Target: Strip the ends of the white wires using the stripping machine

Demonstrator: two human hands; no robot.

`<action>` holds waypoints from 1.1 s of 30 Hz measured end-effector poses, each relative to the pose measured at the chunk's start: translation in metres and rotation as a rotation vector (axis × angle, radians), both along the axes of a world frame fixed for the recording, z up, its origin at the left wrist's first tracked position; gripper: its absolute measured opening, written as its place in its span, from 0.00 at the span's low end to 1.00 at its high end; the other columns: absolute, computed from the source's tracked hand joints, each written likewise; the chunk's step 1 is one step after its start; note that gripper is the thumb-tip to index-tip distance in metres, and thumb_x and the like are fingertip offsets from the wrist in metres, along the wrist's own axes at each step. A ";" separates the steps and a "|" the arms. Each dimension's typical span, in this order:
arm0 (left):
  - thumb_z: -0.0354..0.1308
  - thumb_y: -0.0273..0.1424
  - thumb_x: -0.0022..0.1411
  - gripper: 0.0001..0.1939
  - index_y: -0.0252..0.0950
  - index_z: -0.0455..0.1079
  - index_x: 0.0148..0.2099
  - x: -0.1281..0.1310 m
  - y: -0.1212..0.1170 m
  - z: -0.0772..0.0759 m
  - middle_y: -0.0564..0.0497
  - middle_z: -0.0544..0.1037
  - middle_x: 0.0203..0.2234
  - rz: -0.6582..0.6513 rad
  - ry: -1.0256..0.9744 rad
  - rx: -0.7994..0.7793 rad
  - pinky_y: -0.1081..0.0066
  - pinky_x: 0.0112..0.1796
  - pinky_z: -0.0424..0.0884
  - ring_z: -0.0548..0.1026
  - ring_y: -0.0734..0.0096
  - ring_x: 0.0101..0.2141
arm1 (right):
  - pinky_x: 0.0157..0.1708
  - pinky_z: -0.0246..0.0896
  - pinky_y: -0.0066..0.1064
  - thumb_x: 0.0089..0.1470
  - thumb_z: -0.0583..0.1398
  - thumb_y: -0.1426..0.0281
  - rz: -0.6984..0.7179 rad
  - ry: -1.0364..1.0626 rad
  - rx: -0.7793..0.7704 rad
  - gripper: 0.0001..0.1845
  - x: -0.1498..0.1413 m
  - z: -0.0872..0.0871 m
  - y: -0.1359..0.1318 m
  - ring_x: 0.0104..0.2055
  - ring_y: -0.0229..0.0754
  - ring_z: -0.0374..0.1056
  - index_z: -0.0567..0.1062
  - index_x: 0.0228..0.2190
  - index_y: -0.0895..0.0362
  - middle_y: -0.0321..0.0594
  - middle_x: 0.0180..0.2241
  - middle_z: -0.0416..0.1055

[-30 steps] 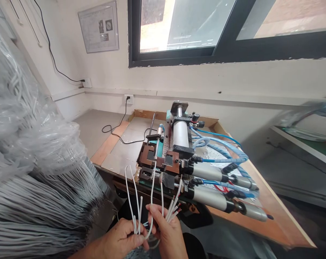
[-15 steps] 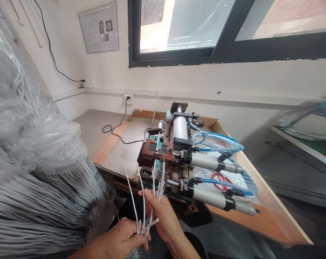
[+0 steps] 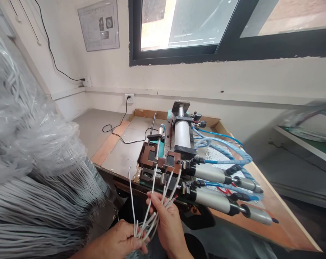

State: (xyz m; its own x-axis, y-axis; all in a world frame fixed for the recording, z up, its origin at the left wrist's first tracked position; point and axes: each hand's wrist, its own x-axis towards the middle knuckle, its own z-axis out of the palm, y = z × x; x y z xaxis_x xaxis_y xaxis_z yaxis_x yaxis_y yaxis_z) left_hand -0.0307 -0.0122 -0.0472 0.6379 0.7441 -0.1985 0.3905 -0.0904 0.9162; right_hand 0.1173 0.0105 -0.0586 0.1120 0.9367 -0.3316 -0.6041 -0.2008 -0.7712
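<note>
Several white cables (image 3: 153, 187) run up from my hands toward the pneumatic machine (image 3: 182, 133). At the lower centre my left hand (image 3: 127, 235) is closed around their lower part. My right hand (image 3: 169, 219) pinches one cable between thumb and fingertips and wraps around others. Some cable ends at the right show short red wire tips (image 3: 175, 196). The pinched cable's upper end is close to the brown jaw blocks (image 3: 149, 158), which stand apart. One cable (image 3: 132, 190) sticks up by itself at the left.
A large bundle of grey cables (image 3: 44, 212) under plastic wrap (image 3: 44, 133) fills the left side. Blue air hoses (image 3: 222, 158) and silver cylinders (image 3: 214, 201) stick out at the machine's right. The bench has a wooden rim (image 3: 284, 205). A black cord (image 3: 122, 140) lies behind.
My right hand has shifted slightly right and now pinches a different cable. More cables lean to its right. The machine's brown blocks have moved apart and its cylinder rods have extended.
</note>
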 end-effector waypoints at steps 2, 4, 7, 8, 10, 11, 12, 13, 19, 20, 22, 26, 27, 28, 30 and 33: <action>0.48 0.36 0.59 0.15 0.39 0.76 0.35 0.000 0.000 0.003 0.53 0.77 0.36 0.027 0.012 -0.023 0.74 0.38 0.63 0.71 0.67 0.37 | 0.19 0.49 0.21 0.36 0.66 0.62 -0.049 -0.001 0.013 0.14 -0.002 -0.001 0.001 0.19 0.29 0.56 0.77 0.24 0.60 0.35 0.18 0.67; 0.48 0.37 0.58 0.15 0.39 0.75 0.35 0.000 0.001 0.004 0.53 0.77 0.35 0.056 0.047 -0.034 0.74 0.38 0.62 0.71 0.67 0.37 | 0.17 0.47 0.21 0.36 0.66 0.62 -0.102 0.006 0.010 0.14 -0.003 0.000 0.004 0.18 0.29 0.54 0.77 0.24 0.60 0.34 0.17 0.65; 0.48 0.39 0.58 0.16 0.37 0.74 0.39 0.000 0.003 0.001 0.51 0.78 0.32 0.086 0.046 -0.061 0.74 0.35 0.63 0.71 0.68 0.33 | 0.16 0.45 0.22 0.35 0.67 0.64 -0.121 0.026 -0.008 0.13 -0.003 0.004 0.010 0.17 0.29 0.52 0.77 0.23 0.61 0.32 0.16 0.63; 0.47 0.39 0.58 0.17 0.36 0.73 0.40 0.000 0.004 -0.001 0.51 0.78 0.31 0.093 0.023 -0.073 0.74 0.34 0.63 0.71 0.69 0.31 | 0.16 0.45 0.22 0.35 0.67 0.64 -0.123 0.033 -0.011 0.13 -0.002 0.005 0.012 0.17 0.29 0.51 0.77 0.22 0.62 0.32 0.15 0.62; 0.46 0.39 0.59 0.18 0.34 0.72 0.40 -0.001 0.006 -0.006 0.50 0.78 0.30 0.122 -0.039 -0.082 0.74 0.33 0.63 0.72 0.70 0.30 | 0.17 0.45 0.23 0.34 0.67 0.64 -0.123 0.053 -0.028 0.13 -0.002 0.007 0.016 0.17 0.30 0.52 0.76 0.22 0.62 0.33 0.15 0.62; 0.46 0.39 0.59 0.18 0.33 0.72 0.40 -0.001 0.006 -0.009 0.49 0.77 0.30 0.157 -0.068 -0.060 0.74 0.34 0.63 0.71 0.69 0.31 | 0.17 0.45 0.23 0.33 0.67 0.64 -0.117 0.063 -0.039 0.13 -0.002 0.007 0.017 0.17 0.30 0.52 0.76 0.21 0.62 0.33 0.15 0.62; 0.46 0.39 0.59 0.18 0.33 0.73 0.39 -0.002 0.007 -0.012 0.48 0.77 0.31 0.205 -0.091 -0.022 0.73 0.36 0.63 0.71 0.68 0.33 | 0.17 0.46 0.23 0.33 0.67 0.64 -0.108 0.071 -0.048 0.13 -0.002 0.007 0.017 0.17 0.30 0.52 0.76 0.21 0.62 0.33 0.16 0.62; 0.47 0.39 0.58 0.18 0.34 0.73 0.38 -0.004 0.008 -0.015 0.47 0.76 0.33 0.264 -0.106 0.024 0.72 0.39 0.63 0.71 0.67 0.35 | 0.18 0.46 0.23 0.33 0.67 0.64 -0.096 0.077 -0.054 0.13 -0.002 0.007 0.017 0.18 0.30 0.52 0.76 0.21 0.62 0.33 0.16 0.62; 0.56 0.36 0.52 0.15 0.37 0.73 0.41 -0.011 0.016 -0.021 0.49 0.74 0.29 0.684 -0.206 0.031 0.69 0.37 0.65 0.70 0.67 0.33 | 0.19 0.45 0.25 0.37 0.65 0.60 0.022 0.020 0.012 0.17 -0.005 0.001 0.009 0.19 0.32 0.51 0.77 0.26 0.61 0.31 0.15 0.57; 0.58 0.36 0.50 0.16 0.36 0.71 0.42 -0.010 0.018 -0.019 0.51 0.74 0.26 0.730 -0.266 -0.008 0.70 0.33 0.65 0.70 0.69 0.28 | 0.18 0.43 0.25 0.38 0.64 0.59 0.060 -0.007 0.037 0.17 -0.004 0.000 0.006 0.18 0.32 0.49 0.77 0.27 0.62 0.30 0.14 0.55; 0.61 0.34 0.47 0.16 0.34 0.71 0.40 -0.005 0.021 -0.016 0.54 0.72 0.19 0.755 -0.369 -0.072 0.72 0.27 0.64 0.69 0.72 0.22 | 0.18 0.40 0.25 0.40 0.64 0.59 0.144 -0.055 0.080 0.19 -0.004 -0.001 0.001 0.17 0.31 0.45 0.77 0.29 0.62 0.28 0.13 0.51; 0.65 0.30 0.39 0.09 0.32 0.70 0.23 0.009 0.021 -0.008 0.56 0.70 0.14 0.631 -0.399 -0.142 0.75 0.23 0.61 0.66 0.76 0.18 | 0.20 0.46 0.25 0.40 0.64 0.61 0.277 -0.137 0.172 0.15 -0.004 0.000 -0.005 0.19 0.32 0.51 0.77 0.27 0.60 0.32 0.16 0.59; 0.66 0.30 0.38 0.09 0.32 0.69 0.22 0.012 0.021 -0.007 0.57 0.70 0.14 0.609 -0.393 -0.152 0.75 0.23 0.61 0.66 0.77 0.18 | 0.22 0.48 0.26 0.40 0.64 0.62 0.280 -0.155 0.192 0.13 -0.004 0.001 -0.006 0.21 0.33 0.54 0.77 0.24 0.60 0.34 0.17 0.62; 0.66 0.30 0.38 0.09 0.32 0.69 0.21 0.014 0.021 -0.006 0.56 0.71 0.14 0.597 -0.388 -0.158 0.75 0.23 0.61 0.66 0.77 0.18 | 0.23 0.50 0.26 0.40 0.64 0.63 0.259 -0.167 0.200 0.12 -0.004 0.001 -0.006 0.22 0.34 0.56 0.76 0.21 0.60 0.35 0.18 0.64; 0.65 0.31 0.40 0.08 0.32 0.70 0.21 0.015 0.021 -0.004 0.55 0.72 0.14 0.603 -0.368 -0.154 0.75 0.23 0.61 0.66 0.76 0.18 | 0.23 0.52 0.26 0.40 0.64 0.62 0.150 -0.163 0.167 0.12 -0.004 0.001 -0.006 0.22 0.34 0.57 0.76 0.21 0.60 0.36 0.19 0.66; 0.62 0.33 0.44 0.09 0.32 0.70 0.22 0.011 0.024 -0.003 0.53 0.73 0.15 0.658 -0.366 -0.136 0.73 0.25 0.63 0.68 0.73 0.20 | 0.21 0.51 0.25 0.38 0.65 0.61 -0.040 -0.106 0.080 0.14 -0.003 -0.001 -0.004 0.20 0.33 0.56 0.77 0.24 0.60 0.37 0.20 0.68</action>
